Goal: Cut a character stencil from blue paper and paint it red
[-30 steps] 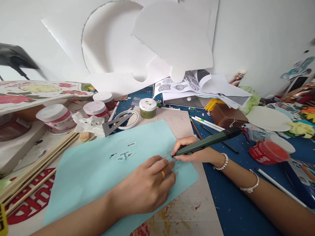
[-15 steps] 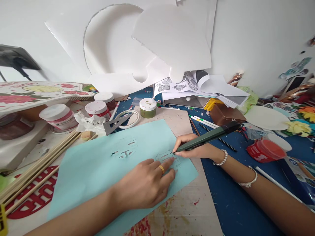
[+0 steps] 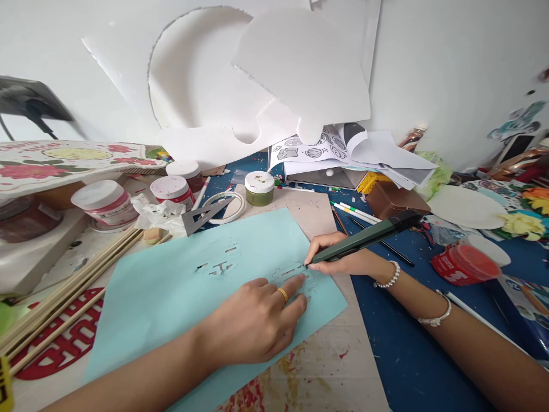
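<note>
A light blue sheet of paper (image 3: 146, 303) lies on a beige board, with small shapes cut out near its middle and pencil outlines at its right part. My left hand (image 3: 261, 317), with a gold ring, rests on the sheet, fingers spread and fingertips beside the right-hand outlines. Between the thumb and fingers of my right hand (image 3: 338, 256) is a dark green cutter knife (image 3: 364, 240), slanting up to the right. Its tip touches the paper at the outlines, just above my left fingertips.
Paint jars (image 3: 259, 189), a white tape roll (image 3: 235, 209) and a grey set square (image 3: 203, 216) stand beyond the sheet. Wooden sticks (image 3: 81, 280) lie left. A red tub (image 3: 465, 263), pens and a brown box (image 3: 397, 198) are on the right.
The knife tip has moved very slightly along the outlines to the right, with my right hand. My left hand stays in place on the paper. The whole view has shifted slightly.
</note>
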### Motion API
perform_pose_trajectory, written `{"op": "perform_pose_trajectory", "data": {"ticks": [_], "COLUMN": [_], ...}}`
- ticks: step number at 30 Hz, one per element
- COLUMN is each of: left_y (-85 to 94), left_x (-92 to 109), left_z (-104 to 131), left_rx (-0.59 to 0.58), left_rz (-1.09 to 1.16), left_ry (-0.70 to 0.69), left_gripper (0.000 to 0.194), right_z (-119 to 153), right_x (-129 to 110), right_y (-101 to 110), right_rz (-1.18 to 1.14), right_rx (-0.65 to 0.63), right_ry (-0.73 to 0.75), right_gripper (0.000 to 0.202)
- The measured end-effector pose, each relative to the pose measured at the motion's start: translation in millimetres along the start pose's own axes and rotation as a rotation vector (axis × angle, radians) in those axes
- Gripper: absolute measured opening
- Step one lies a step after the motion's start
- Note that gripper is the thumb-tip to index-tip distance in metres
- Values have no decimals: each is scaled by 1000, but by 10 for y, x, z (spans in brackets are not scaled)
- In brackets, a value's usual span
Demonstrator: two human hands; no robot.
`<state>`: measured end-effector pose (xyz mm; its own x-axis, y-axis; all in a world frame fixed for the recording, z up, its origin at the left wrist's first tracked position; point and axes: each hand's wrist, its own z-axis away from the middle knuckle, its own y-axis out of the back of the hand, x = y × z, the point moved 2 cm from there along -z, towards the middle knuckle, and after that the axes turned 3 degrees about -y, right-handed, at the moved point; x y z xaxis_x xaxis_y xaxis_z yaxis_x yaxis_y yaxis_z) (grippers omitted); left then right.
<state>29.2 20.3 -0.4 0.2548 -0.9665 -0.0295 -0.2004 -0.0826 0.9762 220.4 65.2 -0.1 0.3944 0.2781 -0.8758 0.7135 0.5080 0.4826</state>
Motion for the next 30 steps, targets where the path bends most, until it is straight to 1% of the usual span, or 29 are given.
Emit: {"op": "perform_pose_trajectory", "data": {"ticks": [3, 6, 10, 13, 17, 22, 30], "left_y": [6, 7, 4, 1, -2, 12, 21], "left_x": [-1, -3, 1, 3, 2, 9, 7], "left_z": [3, 8, 17, 20, 15, 10, 7], "left_rx": [-2, -3, 5, 22, 31, 42, 19], "left_rz": [-16, -38, -63, -67, -60, -57, -61], "left_ry": [34, 64, 56, 47, 51, 13, 7], "left_gripper": [21, 21, 20, 19, 20, 20, 22], "right_z": [-3, 3, 42, 76, 93, 73, 59], "right_x": [-12, -55, -113, -119, -97, -112, -164], "right_y": [-4, -33, -106, -152, -166, -172, -188], "right_rz": [23, 71, 119, 141, 136, 134, 106], "right_rx": [13, 53, 176, 236, 261, 265, 268], "right_ry": [-5, -24, -72, -54, -29, -37, -15], "right_gripper": [5, 4, 5, 6, 2, 3, 2]}}
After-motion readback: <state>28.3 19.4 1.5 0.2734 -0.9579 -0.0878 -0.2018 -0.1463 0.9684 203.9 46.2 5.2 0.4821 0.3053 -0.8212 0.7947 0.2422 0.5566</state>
